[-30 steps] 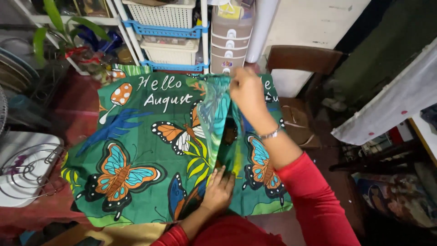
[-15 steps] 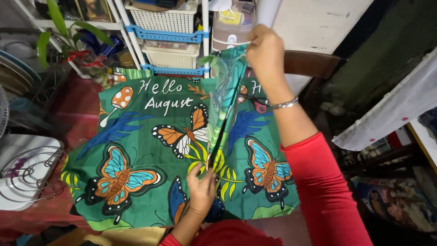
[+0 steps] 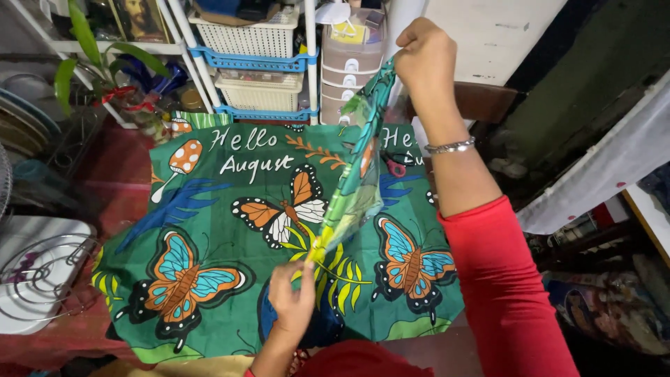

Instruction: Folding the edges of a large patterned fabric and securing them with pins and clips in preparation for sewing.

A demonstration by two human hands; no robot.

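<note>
Green cloth (image 3: 230, 230) printed with butterflies, leaves and a mushroom — spread flat over a red table (image 3: 105, 188). A second strip of the same print (image 3: 356, 174), seen edge-on, stretches taut above it between two hands. Right hand (image 3: 424, 59), raised near the top of the view, is closed in a fist on the strip's upper end; a silver bracelet (image 3: 450, 146) sits on that wrist, red sleeve (image 3: 502, 279) below. Left hand (image 3: 293, 297), low and near the body, pinches the strip's lower end between fingertips. White baskets on a blue-trimmed rack (image 3: 251, 59) stand behind the cloth — a potted plant (image 3: 105, 77) to their left, a wire trivet (image 3: 35, 265) at far left.
</note>
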